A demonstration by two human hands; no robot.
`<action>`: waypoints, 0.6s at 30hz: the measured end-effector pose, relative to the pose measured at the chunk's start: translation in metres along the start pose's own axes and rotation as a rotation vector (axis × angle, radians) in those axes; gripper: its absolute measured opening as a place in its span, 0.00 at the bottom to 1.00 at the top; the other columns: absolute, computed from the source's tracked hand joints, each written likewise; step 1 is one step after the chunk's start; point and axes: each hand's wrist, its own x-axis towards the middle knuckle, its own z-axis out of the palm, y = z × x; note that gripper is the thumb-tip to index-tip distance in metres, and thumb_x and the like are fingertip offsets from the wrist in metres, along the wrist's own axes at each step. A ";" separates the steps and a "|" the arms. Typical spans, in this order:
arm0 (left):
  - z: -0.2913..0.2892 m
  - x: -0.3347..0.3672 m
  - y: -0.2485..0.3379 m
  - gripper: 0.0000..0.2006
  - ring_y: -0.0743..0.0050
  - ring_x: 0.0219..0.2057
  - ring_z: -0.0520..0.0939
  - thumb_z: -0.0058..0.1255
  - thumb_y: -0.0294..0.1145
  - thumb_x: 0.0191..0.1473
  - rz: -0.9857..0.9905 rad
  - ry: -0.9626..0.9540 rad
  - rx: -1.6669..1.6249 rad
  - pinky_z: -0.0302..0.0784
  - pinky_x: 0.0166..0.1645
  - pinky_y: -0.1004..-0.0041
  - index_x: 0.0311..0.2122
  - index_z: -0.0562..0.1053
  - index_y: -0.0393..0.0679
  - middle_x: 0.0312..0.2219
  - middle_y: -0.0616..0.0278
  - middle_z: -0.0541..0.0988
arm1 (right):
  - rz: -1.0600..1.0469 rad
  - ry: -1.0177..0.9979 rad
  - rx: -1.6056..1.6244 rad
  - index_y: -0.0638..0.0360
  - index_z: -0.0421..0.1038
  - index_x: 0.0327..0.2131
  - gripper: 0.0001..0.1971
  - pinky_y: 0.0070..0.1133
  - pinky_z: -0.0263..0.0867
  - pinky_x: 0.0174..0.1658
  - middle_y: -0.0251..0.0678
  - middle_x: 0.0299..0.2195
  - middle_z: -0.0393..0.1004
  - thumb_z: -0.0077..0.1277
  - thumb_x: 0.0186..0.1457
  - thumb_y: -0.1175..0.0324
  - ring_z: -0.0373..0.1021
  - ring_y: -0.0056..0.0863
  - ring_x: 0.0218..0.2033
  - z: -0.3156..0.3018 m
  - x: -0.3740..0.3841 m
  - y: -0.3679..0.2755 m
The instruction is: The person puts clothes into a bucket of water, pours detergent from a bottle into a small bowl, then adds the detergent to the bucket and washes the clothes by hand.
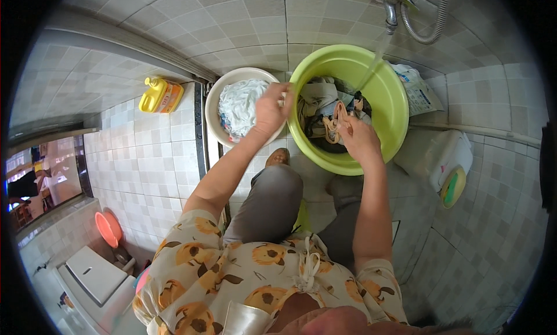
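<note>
My right hand point(361, 139) reaches into a lime-green tub point(393, 114) and is closed on a peach-coloured garment point(336, 115). Around it lie dark and beige clothes point(319, 97), partly in water. My left hand point(272, 110) hovers over the gap between this tub and a white basin point(213, 115) to its left. Its fingers are smeared by motion, so I cannot tell whether they hold anything. White cloth point(238, 110) fills the basin, with some coloured fabric at its lower edge. Water runs from a metal faucet point(391, 18) into the green tub.
A yellow jug point(155, 97) stands left on the tiled floor. Beside the green tub are a white plastic bag point(419, 91) and a pale container point(432, 155), with a green-and-yellow brush or sponge point(452, 187) near it. An orange basin point(108, 229) rests at the lower left.
</note>
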 end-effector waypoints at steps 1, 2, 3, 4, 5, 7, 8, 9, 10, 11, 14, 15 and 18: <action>-0.007 0.001 -0.032 0.13 0.53 0.32 0.79 0.54 0.33 0.48 -0.035 0.028 0.108 0.76 0.36 0.65 0.41 0.74 0.44 0.34 0.54 0.76 | 0.006 -0.005 -0.009 0.58 0.70 0.45 0.20 0.35 0.66 0.41 0.45 0.34 0.76 0.44 0.56 0.55 0.72 0.45 0.38 0.003 0.000 -0.003; -0.014 -0.002 -0.072 0.14 0.53 0.33 0.78 0.55 0.33 0.47 -0.074 0.056 0.223 0.76 0.37 0.64 0.41 0.74 0.44 0.35 0.54 0.76 | 0.007 -0.014 -0.013 0.58 0.70 0.46 0.20 0.31 0.67 0.41 0.44 0.34 0.77 0.46 0.56 0.55 0.72 0.42 0.38 0.008 0.001 -0.007; -0.020 -0.009 -0.115 0.17 0.54 0.35 0.78 0.56 0.34 0.46 -0.099 0.079 0.294 0.75 0.40 0.64 0.43 0.73 0.44 0.37 0.54 0.75 | -0.003 -0.025 -0.011 0.58 0.70 0.46 0.20 0.31 0.67 0.41 0.44 0.34 0.77 0.46 0.56 0.55 0.72 0.42 0.38 0.011 0.002 -0.014; -0.023 -0.015 -0.144 0.19 0.54 0.38 0.77 0.57 0.35 0.45 -0.121 0.094 0.356 0.74 0.43 0.63 0.45 0.72 0.45 0.38 0.53 0.75 | -0.015 -0.032 -0.001 0.58 0.70 0.46 0.20 0.31 0.67 0.41 0.44 0.34 0.77 0.46 0.56 0.55 0.73 0.41 0.37 0.012 0.002 -0.018; -0.021 -0.017 -0.149 0.26 0.53 0.45 0.73 0.58 0.37 0.43 -0.170 -0.010 0.460 0.72 0.48 0.63 0.51 0.69 0.46 0.43 0.53 0.72 | -0.007 -0.032 0.003 0.58 0.70 0.46 0.20 0.31 0.66 0.41 0.44 0.34 0.77 0.46 0.56 0.55 0.73 0.41 0.37 0.012 0.000 -0.014; -0.020 -0.021 -0.169 0.43 0.48 0.56 0.63 0.64 0.43 0.38 -0.294 -0.222 0.563 0.66 0.54 0.56 0.60 0.56 0.53 0.55 0.50 0.63 | -0.011 -0.020 0.013 0.58 0.70 0.46 0.20 0.32 0.66 0.40 0.44 0.33 0.76 0.46 0.56 0.55 0.73 0.41 0.36 0.014 0.000 -0.013; -0.016 -0.023 -0.167 0.49 0.47 0.59 0.59 0.66 0.45 0.36 -0.353 -0.305 0.641 0.63 0.56 0.51 0.63 0.51 0.56 0.58 0.50 0.58 | -0.016 -0.004 0.025 0.58 0.70 0.46 0.20 0.32 0.66 0.40 0.44 0.33 0.76 0.46 0.56 0.55 0.73 0.41 0.35 0.015 -0.001 -0.010; -0.011 -0.025 -0.165 0.49 0.47 0.59 0.59 0.66 0.45 0.36 -0.353 -0.315 0.633 0.63 0.56 0.51 0.63 0.51 0.56 0.58 0.50 0.58 | -0.005 -0.006 0.020 0.58 0.70 0.46 0.20 0.32 0.66 0.40 0.44 0.33 0.76 0.46 0.56 0.55 0.73 0.41 0.35 0.013 -0.001 -0.009; -0.008 -0.027 -0.164 0.53 0.47 0.61 0.56 0.67 0.47 0.33 -0.344 -0.386 0.763 0.59 0.57 0.46 0.64 0.47 0.58 0.60 0.49 0.56 | 0.013 -0.034 0.014 0.59 0.70 0.47 0.20 0.31 0.67 0.40 0.44 0.32 0.76 0.46 0.56 0.55 0.73 0.40 0.35 0.010 -0.002 -0.011; -0.005 -0.028 -0.164 0.57 0.47 0.62 0.53 0.68 0.49 0.31 -0.331 -0.459 0.894 0.55 0.58 0.42 0.65 0.44 0.61 0.61 0.49 0.53 | 0.031 -0.062 0.007 0.59 0.70 0.47 0.21 0.31 0.67 0.39 0.43 0.32 0.76 0.46 0.56 0.55 0.73 0.40 0.34 0.009 -0.003 -0.011; 0.010 -0.021 -0.158 0.58 0.51 0.64 0.49 0.68 0.49 0.31 -0.463 -0.596 0.882 0.52 0.57 0.38 0.65 0.42 0.64 0.62 0.53 0.52 | 0.029 0.000 0.005 0.60 0.70 0.47 0.21 0.30 0.67 0.37 0.43 0.31 0.76 0.47 0.57 0.54 0.73 0.40 0.32 0.015 -0.004 0.000; 0.011 -0.015 -0.158 0.53 0.53 0.60 0.60 0.67 0.46 0.33 -0.448 -0.580 0.852 0.57 0.55 0.41 0.64 0.47 0.60 0.57 0.53 0.64 | 0.044 -0.003 0.002 0.60 0.70 0.47 0.21 0.30 0.67 0.37 0.43 0.31 0.76 0.47 0.57 0.54 0.73 0.40 0.32 0.016 -0.005 0.003; 0.007 -0.005 -0.204 0.41 0.54 0.49 0.74 0.64 0.41 0.36 -0.592 -0.541 0.706 0.65 0.51 0.48 0.59 0.60 0.53 0.46 0.53 0.75 | 0.002 0.004 0.032 0.60 0.69 0.47 0.22 0.30 0.67 0.36 0.44 0.30 0.76 0.47 0.57 0.54 0.73 0.40 0.31 0.015 -0.006 -0.004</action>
